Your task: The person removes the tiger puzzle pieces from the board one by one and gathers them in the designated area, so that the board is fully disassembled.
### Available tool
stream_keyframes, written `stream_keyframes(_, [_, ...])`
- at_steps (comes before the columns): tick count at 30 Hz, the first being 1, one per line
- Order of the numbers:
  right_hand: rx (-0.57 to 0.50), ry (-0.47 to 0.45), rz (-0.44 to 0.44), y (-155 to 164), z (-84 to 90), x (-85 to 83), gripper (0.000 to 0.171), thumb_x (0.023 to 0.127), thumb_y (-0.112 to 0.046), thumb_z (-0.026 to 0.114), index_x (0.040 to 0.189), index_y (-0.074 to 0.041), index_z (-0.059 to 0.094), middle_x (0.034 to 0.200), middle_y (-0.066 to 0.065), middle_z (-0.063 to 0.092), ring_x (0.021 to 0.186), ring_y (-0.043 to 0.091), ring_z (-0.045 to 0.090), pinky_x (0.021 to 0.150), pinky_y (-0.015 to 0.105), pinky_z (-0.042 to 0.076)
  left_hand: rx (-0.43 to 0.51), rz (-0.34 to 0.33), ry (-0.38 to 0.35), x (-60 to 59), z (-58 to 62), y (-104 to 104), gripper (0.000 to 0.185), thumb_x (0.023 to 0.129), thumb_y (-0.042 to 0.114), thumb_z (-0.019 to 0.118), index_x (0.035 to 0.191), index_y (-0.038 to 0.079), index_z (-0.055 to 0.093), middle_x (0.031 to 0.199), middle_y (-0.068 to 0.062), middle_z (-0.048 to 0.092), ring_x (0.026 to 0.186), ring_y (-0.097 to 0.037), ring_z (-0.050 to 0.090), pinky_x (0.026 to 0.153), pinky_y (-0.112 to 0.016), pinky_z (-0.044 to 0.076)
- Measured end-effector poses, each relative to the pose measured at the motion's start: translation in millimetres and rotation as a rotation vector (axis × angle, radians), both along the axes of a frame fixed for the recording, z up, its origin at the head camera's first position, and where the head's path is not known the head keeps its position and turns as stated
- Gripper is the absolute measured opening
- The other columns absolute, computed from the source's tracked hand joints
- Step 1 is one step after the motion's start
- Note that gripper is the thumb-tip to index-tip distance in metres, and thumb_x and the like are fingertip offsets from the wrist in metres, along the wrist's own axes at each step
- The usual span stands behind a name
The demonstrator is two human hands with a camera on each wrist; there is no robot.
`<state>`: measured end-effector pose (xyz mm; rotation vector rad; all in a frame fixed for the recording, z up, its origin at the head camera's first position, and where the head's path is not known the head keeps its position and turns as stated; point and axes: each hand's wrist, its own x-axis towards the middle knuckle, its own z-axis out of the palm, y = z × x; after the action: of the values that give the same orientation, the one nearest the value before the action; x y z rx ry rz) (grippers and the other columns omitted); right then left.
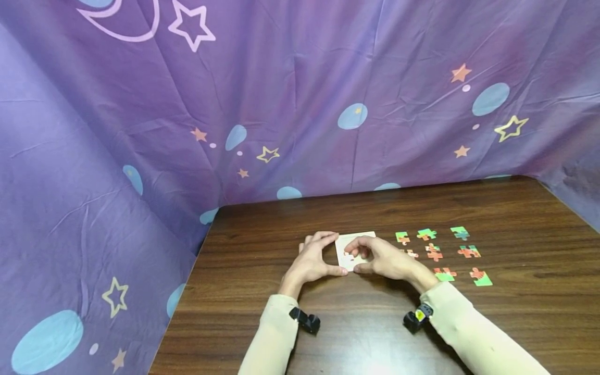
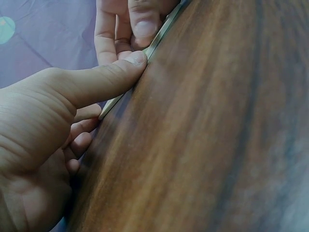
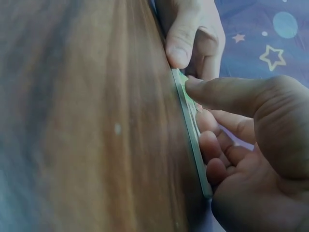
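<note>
A small pale puzzle board lies flat on the table between the two hands. My left hand holds its left side, thumb at the near corner and fingertips at the far one. A puzzle piece, reddish and white, shows on the board; the right wrist view shows a green patch of a piece at the near left corner. My right hand is over the board, its thumb and curled fingers about that piece. The fingers partly hide their contact with it.
Several loose puzzle pieces in green and red lie in rough rows to the right of the board, some near the right forearm. The dark wooden table meets a purple curtain at the back and left.
</note>
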<state>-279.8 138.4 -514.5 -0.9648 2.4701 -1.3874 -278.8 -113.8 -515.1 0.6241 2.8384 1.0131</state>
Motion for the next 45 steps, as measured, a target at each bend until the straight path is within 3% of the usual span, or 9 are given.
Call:
stream_keyframes(6, [0.033,0.041,-0.081,-7,0.2,2.2,0.039,0.084,-0.005,0.092,0.118,-0.005,0.075,0.102,0.005,0.071,0.09,0.019,0.062,0.081,0.028,0.051,0.007,0.003,-0.007,1.6,1.6,-2,0.102,0.079,0.041,0.103,0.167,0.02,0.054,0.17,0.003,0.049,0.15,-0.024,0.043,0.125,-0.05,0.034])
stream_keyframes(10, [0.018,0.021,-0.099,-10,0.4,4.0,0.04,0.082,-0.002,0.093,0.118,-0.006,0.075,0.101,0.004,0.071,0.088,0.017,0.062,0.079,0.027,0.051,0.009,0.005,-0.01,2.6,0.9,-2,0.102,0.079,0.041,0.103,0.167,0.02,0.054,0.17,0.003,0.049,0.149,-0.024,0.043,0.125,-0.051,0.035])
stream_keyframes(17, [-0.006,0.015,-0.101,-12,-0.7,2.6,0.042,0.081,-0.001,0.093,0.119,-0.004,0.076,0.1,0.005,0.072,0.089,0.017,0.064,0.08,0.026,0.054,0.009,0.017,-0.011,2.7,1.0,-3,0.102,0.079,0.043,0.103,0.167,0.021,0.054,0.171,0.003,0.048,0.15,-0.024,0.043,0.125,-0.051,0.036])
stream_keyframes(27, [0.04,0.043,-0.117,-12,2.7,-0.7,0.038,0.082,-0.002,0.093,0.117,-0.005,0.078,0.097,0.001,0.073,0.087,0.014,0.066,0.08,0.026,0.056,0.015,0.018,-0.017,1.7,5.6,-2,0.103,0.079,0.041,0.103,0.167,0.022,0.054,0.171,0.002,0.048,0.15,-0.025,0.042,0.125,-0.051,0.036])
stream_keyframes(36, [0.029,0.046,-0.084,-4,5.0,-2.9,0.043,0.086,-0.001,0.089,0.127,0.004,0.075,0.098,0.003,0.074,0.087,0.013,0.067,0.079,0.025,0.057,0.017,0.023,-0.029,0.9,2.9,1,0.103,0.078,0.042,0.103,0.167,0.022,0.054,0.171,0.004,0.048,0.152,-0.025,0.041,0.127,-0.052,0.035])
stream_keyframes(45, [0.001,0.082,-0.106,11,19.3,-3.2,0.037,0.09,-0.001,0.089,0.125,-0.002,0.077,0.099,0.003,0.074,0.087,0.013,0.066,0.077,0.025,0.056,0.003,0.003,-0.003,1.0,0.9,1,0.103,0.078,0.042,0.103,0.167,0.02,0.054,0.171,0.002,0.049,0.15,-0.025,0.043,0.127,-0.051,0.034])
